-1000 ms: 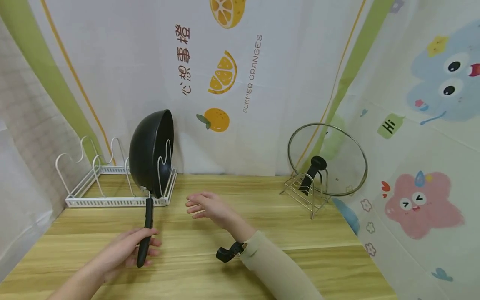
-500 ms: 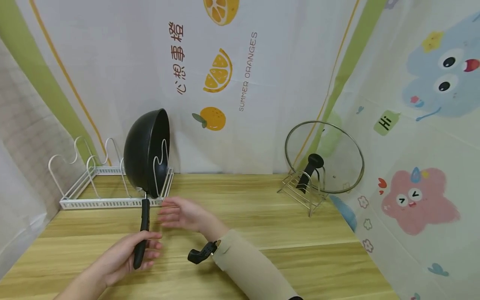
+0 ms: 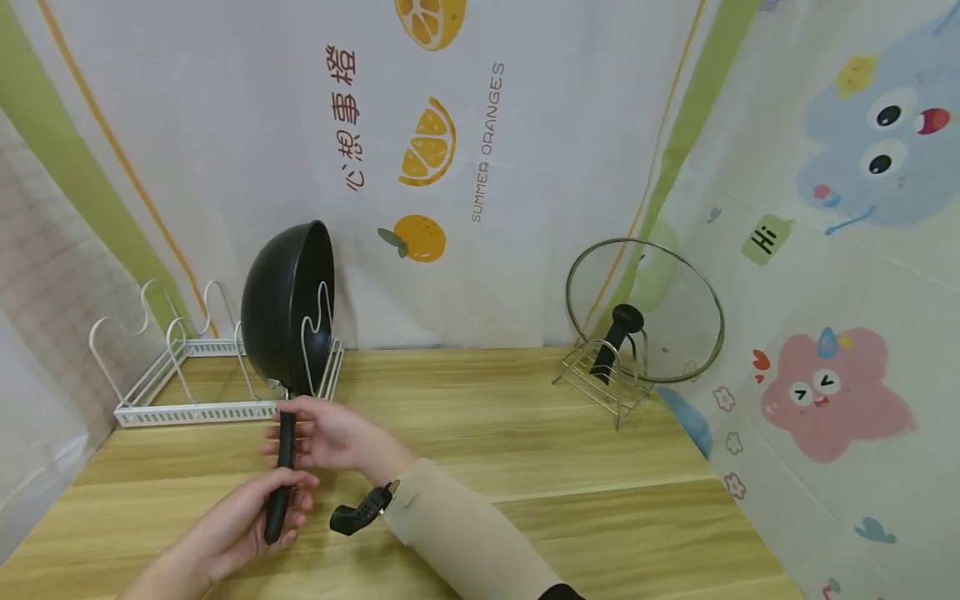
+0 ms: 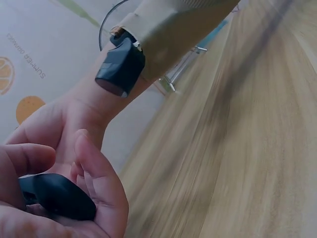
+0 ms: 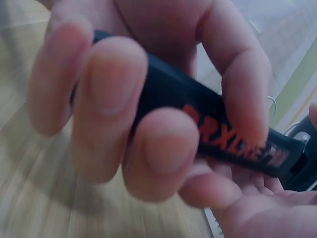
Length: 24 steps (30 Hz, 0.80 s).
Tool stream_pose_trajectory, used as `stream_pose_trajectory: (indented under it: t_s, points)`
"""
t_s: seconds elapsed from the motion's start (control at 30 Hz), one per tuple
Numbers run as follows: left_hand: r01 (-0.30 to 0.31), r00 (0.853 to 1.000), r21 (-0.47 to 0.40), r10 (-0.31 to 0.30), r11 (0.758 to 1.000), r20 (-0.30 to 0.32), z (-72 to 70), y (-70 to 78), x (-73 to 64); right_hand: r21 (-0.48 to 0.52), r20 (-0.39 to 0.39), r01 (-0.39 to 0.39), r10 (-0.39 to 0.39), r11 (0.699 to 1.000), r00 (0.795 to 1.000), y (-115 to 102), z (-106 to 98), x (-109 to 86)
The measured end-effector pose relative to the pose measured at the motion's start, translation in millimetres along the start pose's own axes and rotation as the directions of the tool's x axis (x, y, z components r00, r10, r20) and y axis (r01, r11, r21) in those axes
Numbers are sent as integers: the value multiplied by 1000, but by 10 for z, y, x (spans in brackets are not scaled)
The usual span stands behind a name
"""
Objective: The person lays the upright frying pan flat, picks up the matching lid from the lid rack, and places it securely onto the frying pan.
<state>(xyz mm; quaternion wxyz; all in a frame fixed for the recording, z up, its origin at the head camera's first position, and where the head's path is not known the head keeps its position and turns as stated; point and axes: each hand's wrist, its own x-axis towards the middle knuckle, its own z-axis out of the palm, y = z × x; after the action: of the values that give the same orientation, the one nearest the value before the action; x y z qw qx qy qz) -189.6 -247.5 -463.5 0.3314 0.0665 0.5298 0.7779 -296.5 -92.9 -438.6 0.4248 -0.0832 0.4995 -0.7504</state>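
Observation:
A black wok (image 3: 270, 304) stands on its side in a white wire rack, its black handle (image 3: 277, 504) pointing down towards me. My left hand (image 3: 243, 521) grips the lower end of this handle; in the left wrist view the handle's rounded end (image 4: 62, 196) shows between its curled fingers. Higher up, just below the wok body, my right hand (image 3: 330, 437) has come round the handle, fingers behind it and thumb across its front. The right wrist view shows the left fingertips (image 5: 106, 84) close up over the handle's red lettering (image 5: 223, 134).
The white rack (image 3: 202, 412) has several bent wire dividers at its left. A glass lid (image 3: 678, 312) with a black knob leans in a small metal stand (image 3: 618, 392) at the right of the wooden table (image 3: 480, 450). Printed cloth (image 3: 450, 292) hangs behind.
My right hand has moved left from beside the rack to the upper handle. The left hand keeps its place on the handle, its fingers a little more curled. The wok stays in the rack.

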Motion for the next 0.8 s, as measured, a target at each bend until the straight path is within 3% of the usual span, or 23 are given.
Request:
stream_pose_trajectory:
  t_s: [0.33,0.53,0.8]
  points:
    - [14,999,-42,-12,999,30,-24,-9,-2,86,13,1,-3,996,1000,10,170,153]
    - [3,997,-71,2,997,76,-12,7,7,101,-30,23,-20,995,999,22,215,217]
    - [7,998,-78,-2,997,61,-24,-9,37,110,-54,22,-16,994,998,38,200,260]
